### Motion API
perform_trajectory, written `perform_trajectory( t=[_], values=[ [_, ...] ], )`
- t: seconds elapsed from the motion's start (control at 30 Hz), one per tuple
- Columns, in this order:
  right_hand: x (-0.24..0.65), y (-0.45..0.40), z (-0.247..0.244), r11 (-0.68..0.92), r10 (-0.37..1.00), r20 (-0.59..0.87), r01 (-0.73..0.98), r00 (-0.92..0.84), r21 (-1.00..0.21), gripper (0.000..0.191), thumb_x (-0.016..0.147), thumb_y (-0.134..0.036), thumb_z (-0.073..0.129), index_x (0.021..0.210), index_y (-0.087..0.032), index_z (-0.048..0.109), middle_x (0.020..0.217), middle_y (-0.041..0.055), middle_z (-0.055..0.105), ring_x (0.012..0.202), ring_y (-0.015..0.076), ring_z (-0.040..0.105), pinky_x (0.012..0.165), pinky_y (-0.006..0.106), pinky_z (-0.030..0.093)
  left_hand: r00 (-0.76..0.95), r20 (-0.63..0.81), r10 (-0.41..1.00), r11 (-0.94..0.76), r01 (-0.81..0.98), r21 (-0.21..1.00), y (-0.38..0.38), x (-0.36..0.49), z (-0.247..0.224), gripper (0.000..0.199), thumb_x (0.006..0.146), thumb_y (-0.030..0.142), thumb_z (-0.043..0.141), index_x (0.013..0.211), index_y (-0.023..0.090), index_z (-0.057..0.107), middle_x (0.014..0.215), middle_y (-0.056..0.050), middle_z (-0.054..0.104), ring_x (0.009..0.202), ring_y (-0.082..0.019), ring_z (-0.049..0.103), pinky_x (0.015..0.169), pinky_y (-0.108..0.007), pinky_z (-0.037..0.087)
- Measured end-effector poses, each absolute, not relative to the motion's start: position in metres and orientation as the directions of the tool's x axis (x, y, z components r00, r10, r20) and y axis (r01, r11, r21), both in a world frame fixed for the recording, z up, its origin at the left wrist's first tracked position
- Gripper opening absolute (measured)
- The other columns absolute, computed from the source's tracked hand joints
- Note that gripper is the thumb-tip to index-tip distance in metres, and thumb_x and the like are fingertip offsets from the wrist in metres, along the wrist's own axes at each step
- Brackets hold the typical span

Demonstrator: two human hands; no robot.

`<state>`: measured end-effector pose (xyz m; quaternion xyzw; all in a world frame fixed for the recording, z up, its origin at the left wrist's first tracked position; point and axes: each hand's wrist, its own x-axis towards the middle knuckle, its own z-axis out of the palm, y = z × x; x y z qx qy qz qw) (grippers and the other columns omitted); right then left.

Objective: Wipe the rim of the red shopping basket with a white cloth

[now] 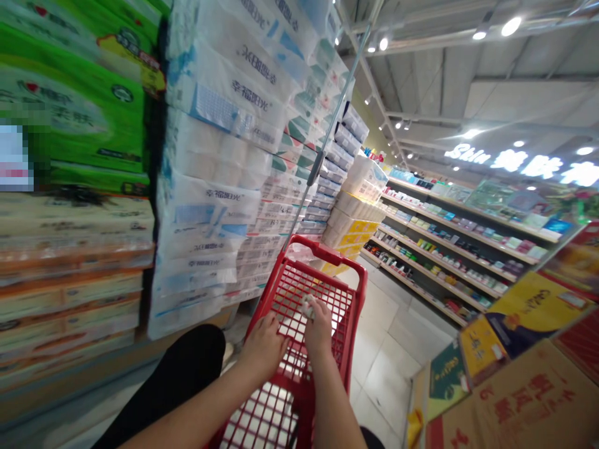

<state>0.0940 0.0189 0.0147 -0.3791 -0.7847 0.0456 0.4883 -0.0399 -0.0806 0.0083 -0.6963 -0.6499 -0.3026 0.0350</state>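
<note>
A red plastic shopping basket with lattice walls stands tilted in the view in front of me, between my legs. My left hand rests on its lattice near the left side, fingers spread and slightly bent. Between the fingers of my right hand is a crumpled white cloth or tissue, held against the lattice. Part of the cloth is hidden by the fingers. A thin metal rod with a dark grip rises at the basket's far left.
Tall stacks of wrapped toilet paper and green tissue packs line the left. Shelves with small goods run along the back right. Cardboard cartons stand near on the right, with pale floor tiles between.
</note>
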Motion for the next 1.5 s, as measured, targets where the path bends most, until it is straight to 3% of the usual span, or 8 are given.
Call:
perform_trajectory(
  t=[0.17, 0.3, 0.73, 0.9, 1.07, 1.23, 1.4, 1.5],
  values=[
    [0.0947, 0.0212, 0.0114, 0.767, 0.619, 0.687, 0.484, -0.382, -0.422, 0.048, 0.068, 0.001, 0.049, 0.106, -0.023, 0.067, 0.113, 0.0076, 0.06, 0.108, 0.0206, 0.055, 0.094, 0.035, 0.046, -0.04, 0.476, 0.878, -0.152, 0.921, 0.358, -0.0804, -0.0404, 0.0065, 0.03, 0.087, 0.03, 0.048, 0.079, 0.018, 0.074, 0.103, -0.011, 0.062, 0.117, -0.029, 0.042, 0.101, -0.045, 0.035],
    [0.0965, 0.0225, 0.0101, 0.691, 0.666, 0.707, 0.554, -0.239, -0.464, 0.051, 0.066, 0.002, 0.048, 0.107, -0.022, 0.066, 0.114, 0.0091, 0.059, 0.109, 0.022, 0.054, 0.095, 0.037, 0.045, -0.028, 0.469, 0.883, -0.156, 0.924, 0.348, -0.0812, -0.0403, 0.0079, 0.032, 0.088, 0.03, 0.047, 0.079, 0.018, 0.075, 0.102, -0.012, 0.062, 0.118, -0.029, 0.041, 0.103, -0.045, 0.034],
    [0.0982, 0.0232, 0.0117, 0.723, 0.667, 0.649, 0.53, -0.366, -0.443, 0.042, 0.065, 0.003, 0.051, 0.095, -0.021, 0.067, 0.104, 0.0068, 0.06, 0.1, 0.0207, 0.055, 0.09, 0.034, 0.046, -0.049, 0.433, 0.9, -0.134, 0.915, 0.381, -0.0813, -0.0402, 0.0089, 0.031, 0.088, 0.029, 0.048, 0.081, 0.016, 0.075, 0.108, -0.012, 0.061, 0.119, -0.029, 0.041, 0.104, -0.046, 0.034],
    [0.0989, 0.023, 0.0111, 0.692, 0.67, 0.696, 0.556, -0.258, -0.46, 0.051, 0.068, 0.002, 0.048, 0.11, -0.022, 0.064, 0.116, 0.0093, 0.057, 0.11, 0.0221, 0.051, 0.096, 0.037, 0.043, -0.038, 0.445, 0.895, -0.142, 0.92, 0.365, -0.082, -0.0396, 0.0108, 0.032, 0.088, 0.03, 0.047, 0.081, 0.018, 0.075, 0.103, -0.011, 0.062, 0.119, -0.028, 0.041, 0.104, -0.045, 0.034],
    [0.0972, 0.0207, 0.013, 0.744, 0.65, 0.649, 0.508, -0.397, -0.435, 0.045, 0.067, 0.003, 0.052, 0.101, -0.022, 0.067, 0.107, 0.007, 0.06, 0.103, 0.021, 0.054, 0.091, 0.034, 0.045, -0.058, 0.439, 0.897, -0.122, 0.921, 0.371, -0.0809, -0.0394, 0.0078, 0.03, 0.087, 0.03, 0.049, 0.08, 0.017, 0.075, 0.106, -0.011, 0.061, 0.117, -0.028, 0.042, 0.102, -0.044, 0.036],
    [0.0962, 0.0198, 0.0154, 0.675, 0.678, 0.695, 0.577, -0.24, -0.459, 0.045, 0.07, 0.001, 0.052, 0.108, -0.02, 0.065, 0.112, 0.0105, 0.058, 0.107, 0.0232, 0.053, 0.093, 0.038, 0.044, -0.048, 0.461, 0.886, -0.146, 0.916, 0.374, -0.0803, -0.0398, 0.0065, 0.03, 0.088, 0.031, 0.048, 0.078, 0.018, 0.074, 0.103, -0.01, 0.061, 0.117, -0.027, 0.041, 0.102, -0.044, 0.035],
    [0.0952, 0.0197, 0.0164, 0.739, 0.658, 0.64, 0.506, -0.398, -0.445, 0.045, 0.066, 0.003, 0.054, 0.101, -0.022, 0.067, 0.105, 0.0072, 0.06, 0.1, 0.0207, 0.056, 0.089, 0.033, 0.046, -0.053, 0.433, 0.9, -0.127, 0.918, 0.376, -0.0811, -0.04, 0.009, 0.029, 0.088, 0.029, 0.049, 0.08, 0.018, 0.074, 0.105, -0.01, 0.061, 0.117, -0.027, 0.042, 0.102, -0.044, 0.035],
    [0.0972, 0.022, 0.0148, 0.707, 0.667, 0.684, 0.539, -0.295, -0.457, 0.054, 0.066, 0.004, 0.05, 0.112, -0.021, 0.064, 0.115, 0.0093, 0.057, 0.108, 0.022, 0.053, 0.095, 0.036, 0.044, -0.043, 0.439, 0.897, -0.132, 0.924, 0.36, -0.081, -0.0396, 0.0091, 0.031, 0.088, 0.031, 0.048, 0.08, 0.018, 0.075, 0.103, -0.01, 0.062, 0.118, -0.027, 0.041, 0.103, -0.044, 0.034]
  ],
)
